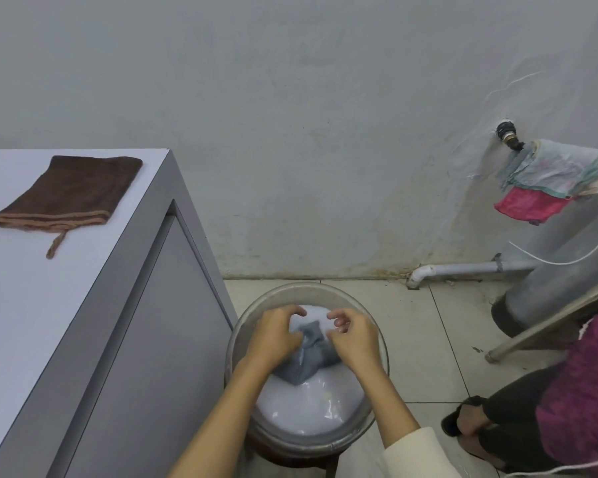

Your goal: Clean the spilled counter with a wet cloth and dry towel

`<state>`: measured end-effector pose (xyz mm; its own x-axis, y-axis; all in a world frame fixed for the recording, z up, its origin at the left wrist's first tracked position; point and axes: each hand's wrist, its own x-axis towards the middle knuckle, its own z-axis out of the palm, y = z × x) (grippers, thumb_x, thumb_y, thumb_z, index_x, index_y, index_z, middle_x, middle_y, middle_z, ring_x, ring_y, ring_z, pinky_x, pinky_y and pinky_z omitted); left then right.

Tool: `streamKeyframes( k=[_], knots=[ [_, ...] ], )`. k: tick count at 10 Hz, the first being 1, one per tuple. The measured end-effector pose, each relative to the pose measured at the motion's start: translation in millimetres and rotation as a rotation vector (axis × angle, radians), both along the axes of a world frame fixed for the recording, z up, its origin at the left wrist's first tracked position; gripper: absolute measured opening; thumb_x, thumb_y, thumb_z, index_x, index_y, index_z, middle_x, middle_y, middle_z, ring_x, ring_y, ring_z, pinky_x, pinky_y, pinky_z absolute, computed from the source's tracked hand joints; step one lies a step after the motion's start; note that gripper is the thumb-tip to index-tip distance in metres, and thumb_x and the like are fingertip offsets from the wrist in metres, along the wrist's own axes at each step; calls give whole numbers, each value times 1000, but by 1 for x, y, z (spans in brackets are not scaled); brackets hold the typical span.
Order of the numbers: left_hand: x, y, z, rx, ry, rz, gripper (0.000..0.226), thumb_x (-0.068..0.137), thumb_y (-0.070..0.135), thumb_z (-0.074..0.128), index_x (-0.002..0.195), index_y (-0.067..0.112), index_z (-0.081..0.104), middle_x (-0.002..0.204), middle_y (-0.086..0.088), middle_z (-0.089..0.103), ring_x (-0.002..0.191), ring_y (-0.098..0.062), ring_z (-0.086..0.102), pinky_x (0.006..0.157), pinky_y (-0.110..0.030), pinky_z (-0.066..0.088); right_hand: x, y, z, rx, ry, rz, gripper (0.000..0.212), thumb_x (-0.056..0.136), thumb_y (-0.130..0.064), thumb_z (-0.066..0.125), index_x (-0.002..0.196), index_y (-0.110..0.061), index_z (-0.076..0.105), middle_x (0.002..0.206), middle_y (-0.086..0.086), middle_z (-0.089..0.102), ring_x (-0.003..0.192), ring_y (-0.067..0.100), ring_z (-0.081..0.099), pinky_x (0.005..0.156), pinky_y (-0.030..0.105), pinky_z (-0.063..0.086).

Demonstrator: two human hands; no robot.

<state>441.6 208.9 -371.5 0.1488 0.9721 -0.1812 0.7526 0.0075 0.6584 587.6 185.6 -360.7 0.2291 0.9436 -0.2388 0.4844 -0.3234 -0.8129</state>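
Grey wet cloth (307, 355), bunched and sodden, sits in the round clear basin of water (377, 374) on the tiled floor (435, 339), held between both hands. Left hand (275, 336) grips the cloth's left side with fingers curled over the top; right hand (354, 339) grips the right side, thumb and forefinger arched above the fold. Both hands are closed round the fabric, apparently wringing or rinsing it. Folded brown dry towel (66, 193) with a hanging loop lies untouched on the pale grey desk (25, 305) to the left, well apart from the basin. No spill can be made out on the visible part of the desk top. Judgement: the task is at an early stage, with wiping not yet begun. Risks noted: an under-wrung cloth would drip across the floor and flood the desk instead of lifting the spill; a hard twist low in the basin could slop water over the rim onto the tiles, making them slippery near the second person's foot (463, 419) at the right. Carrying the wet cloth over the brown towel could dampen it and spoil the drying pass.
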Motion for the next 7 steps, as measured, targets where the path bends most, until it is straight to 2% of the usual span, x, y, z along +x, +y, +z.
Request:
streamKeyframes(
  k=[1, 2, 3, 4, 5, 6, 7],
  knots=[
    [6, 4, 10, 183, -92, 171, 28, 73, -2, 59, 63, 24, 52, 63, 8, 53, 60, -5, 47, 57, -14, 36, 4, 4, 13, 161, 17, -91, 33, 74, 11, 55, 58, -16, 46, 60, -2, 45, 56, 11, 41, 52, 17, 34],
    [10, 6, 22, 222, -93, 186, 39, 69, -6, 53, 53, 26, 38, 54, 9, 43, 53, -4, 39, 53, -15, 32, 4, 3, 22, 183, -5, -59, 38, 72, 12, 53, 51, -17, 41, 53, -4, 42, 52, 9, 39, 50, 17, 34],
    [9, 8, 18, 49, 85, -86, 33, 76, 7, 65, 105, 22, 64, 118, -4, 62, 111, -21, 54, 94, -23, 40, 3, 3, 20, -37, -28, 175, 23, 79, 3, 59, 86, -18, 66, 100, -1, 63, 99, 20, 59, 80, 26, 48],
    [7, 2, 7, -77, 103, -99, 64, 80, 8, 64, 139, 13, 39, 143, -7, 41, 132, -23, 38, 106, -29, 34, -3, -1, 12, -187, 45, 200, 46, 82, -6, 67, 124, -18, 53, 126, 3, 50, 119, 21, 49, 90, 25, 44],
    [6, -1, 12, 67, -12, 102, 21, 80, 0, 56, 92, 18, 54, 94, -1, 55, 89, -19, 52, 67, -13, 38, -4, -1, 17, 16, 35, 18, 24, 78, 5, 60, 77, -19, 54, 79, -2, 52, 73, 14, 50, 59, 17, 38],
    [1, 3, 22, 152, -13, 130, 32, 72, -8, 47, 60, 20, 39, 63, 2, 46, 68, -20, 44, 51, -17, 28, 3, 3, 21, 86, 20, 2, 34, 71, 11, 51, 55, -17, 45, 59, -4, 45, 57, 11, 42, 52, 21, 35],
    [0, 3, 25, 59, 97, -76, 27, 74, -1, 55, 94, 17, 63, 104, -2, 60, 102, -21, 51, 79, -18, 39, 1, 2, 21, -57, -3, 200, 30, 80, 4, 59, 101, -16, 67, 113, -8, 55, 111, 13, 51, 92, 26, 44]
  ],
)
